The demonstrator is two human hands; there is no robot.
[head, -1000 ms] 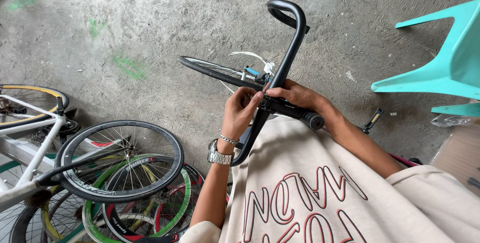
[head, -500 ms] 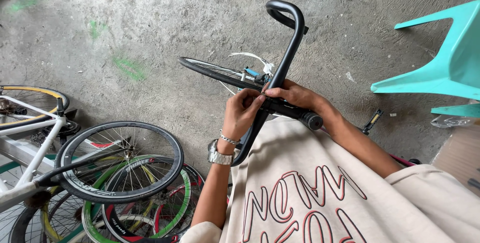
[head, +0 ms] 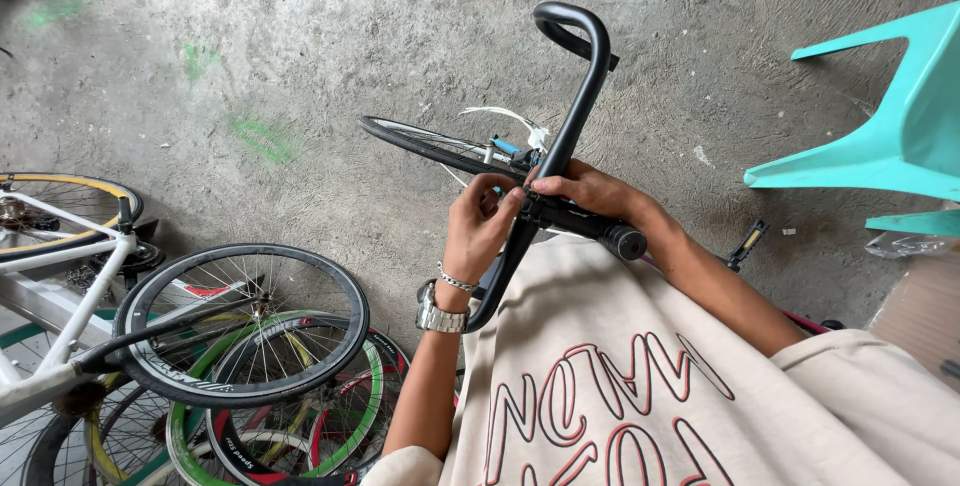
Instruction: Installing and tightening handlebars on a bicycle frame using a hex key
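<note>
1. head view: the right hand point(head: 590, 191) is wrapped tight round the black handlebar point(head: 575, 116) near its stem, in front of the person's chest.
2. the left hand point(head: 478, 228) pinches a small part at the same clamp, fingertips together.
3. the bar's curled end rises free over bare concrete floor point(head: 350, 36).
4. stacked bicycle wheels point(head: 245, 346) crowd the lower left; a teal plastic chair point(head: 890, 126) edges the right.
</note>
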